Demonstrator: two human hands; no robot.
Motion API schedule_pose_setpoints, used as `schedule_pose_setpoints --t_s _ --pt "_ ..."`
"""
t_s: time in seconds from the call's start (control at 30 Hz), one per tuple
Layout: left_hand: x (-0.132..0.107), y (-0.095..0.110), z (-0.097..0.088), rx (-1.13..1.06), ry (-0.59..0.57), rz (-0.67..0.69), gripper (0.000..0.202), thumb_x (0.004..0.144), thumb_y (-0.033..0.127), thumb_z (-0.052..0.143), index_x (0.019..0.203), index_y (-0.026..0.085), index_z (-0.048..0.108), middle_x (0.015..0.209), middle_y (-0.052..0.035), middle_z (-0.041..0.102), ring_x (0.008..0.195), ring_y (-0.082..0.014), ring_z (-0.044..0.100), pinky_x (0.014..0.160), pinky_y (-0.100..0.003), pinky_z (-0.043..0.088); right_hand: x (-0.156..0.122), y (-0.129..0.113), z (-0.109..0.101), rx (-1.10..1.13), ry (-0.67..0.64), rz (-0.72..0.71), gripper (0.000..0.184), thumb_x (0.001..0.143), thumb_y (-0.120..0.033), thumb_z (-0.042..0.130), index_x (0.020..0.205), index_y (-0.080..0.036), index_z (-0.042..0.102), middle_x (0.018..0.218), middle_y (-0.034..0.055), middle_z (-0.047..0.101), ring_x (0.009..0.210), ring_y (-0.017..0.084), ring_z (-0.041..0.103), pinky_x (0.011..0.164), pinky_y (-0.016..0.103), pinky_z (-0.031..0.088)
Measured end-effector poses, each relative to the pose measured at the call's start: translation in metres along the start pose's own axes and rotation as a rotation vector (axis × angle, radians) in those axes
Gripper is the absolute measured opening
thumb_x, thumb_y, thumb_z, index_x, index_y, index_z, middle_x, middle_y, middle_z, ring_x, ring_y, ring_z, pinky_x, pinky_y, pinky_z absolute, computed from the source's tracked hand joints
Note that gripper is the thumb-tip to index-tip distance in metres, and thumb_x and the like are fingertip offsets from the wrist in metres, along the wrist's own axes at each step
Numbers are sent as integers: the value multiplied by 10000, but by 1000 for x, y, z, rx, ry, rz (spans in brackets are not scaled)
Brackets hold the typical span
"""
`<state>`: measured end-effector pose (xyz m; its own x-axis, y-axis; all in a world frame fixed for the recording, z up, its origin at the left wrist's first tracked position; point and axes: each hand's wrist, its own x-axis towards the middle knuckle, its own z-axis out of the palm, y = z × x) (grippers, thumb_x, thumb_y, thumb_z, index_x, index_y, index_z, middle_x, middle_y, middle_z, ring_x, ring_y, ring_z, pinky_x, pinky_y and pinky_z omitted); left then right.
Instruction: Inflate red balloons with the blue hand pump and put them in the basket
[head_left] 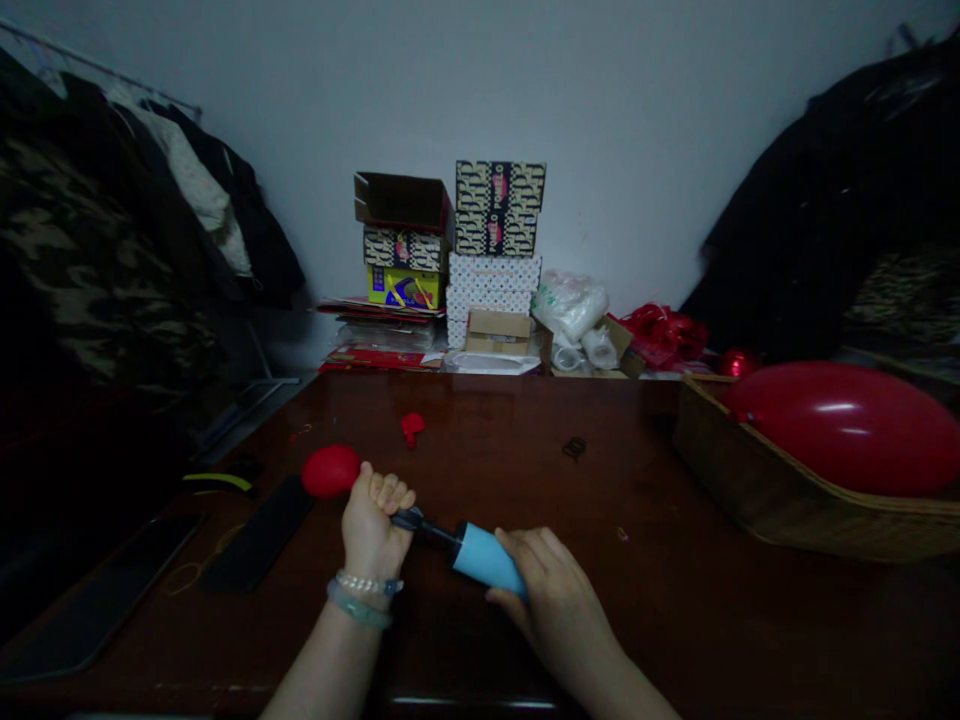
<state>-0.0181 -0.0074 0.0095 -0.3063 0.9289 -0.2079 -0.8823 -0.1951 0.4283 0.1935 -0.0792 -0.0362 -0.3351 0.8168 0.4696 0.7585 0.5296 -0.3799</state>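
Observation:
A blue balloon pump (489, 560) with a black end lies slantwise between my two hands, low over the front of the table. My left hand (379, 520), with bracelets at the wrist, is closed around the pump's black end. Just beyond its thumb sits a small, partly inflated red balloon (331, 471), its neck hidden in the fist. My right hand (551, 590) wraps the near end of the blue barrel. Behind the hands, a limp red balloon (412, 428) lies on the brown table (495, 440).
On the right, a wicker basket (750, 480) holds a large red balloon (847, 425). Two dark flat slabs (259, 540) and a yellow-green strip (217, 483) lie left. Dark bands (574, 448) lie behind my right hand. Stacked boxes (495, 290) stand behind the table.

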Motion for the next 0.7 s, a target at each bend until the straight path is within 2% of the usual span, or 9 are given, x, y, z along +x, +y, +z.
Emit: schedule_pose_setpoints --t_s 0.17,0.3,0.5,0.7 --pt "9 13 -4 -28 17 39 439 906 181 493 546 193 241 420 81 262 328 -43 258 369 -194 240 4 12 -8 -28 -27 -55 594 735 -197 780 1271 -159 527 1114 113 651 993 275 592 894 453 504" --pt "9 14 -5 -37 -2 35 446 889 182 521 547 193 235 421 83 262 327 -42 259 368 -196 242 5 13 -11 -41 -6 -64 564 756 -224 763 1265 -173 528 1118 114 653 991 272 599 879 446 512" --pt "4 0 -5 -32 -20 11 472 856 240 603 556 194 243 431 89 262 336 -39 259 370 -191 238 2 6 -9 -85 50 -54 493 767 -215 744 1222 -143 567 1094 136 663 980 284 610 875 444 510" --pt "-6 -24 -6 -18 -40 -59 469 837 243 631 558 194 257 448 90 259 347 -38 256 379 -193 244 0 -3 -2 -72 31 -6 522 725 -179 768 1208 -162 572 1075 104 670 955 279 611 885 452 510"
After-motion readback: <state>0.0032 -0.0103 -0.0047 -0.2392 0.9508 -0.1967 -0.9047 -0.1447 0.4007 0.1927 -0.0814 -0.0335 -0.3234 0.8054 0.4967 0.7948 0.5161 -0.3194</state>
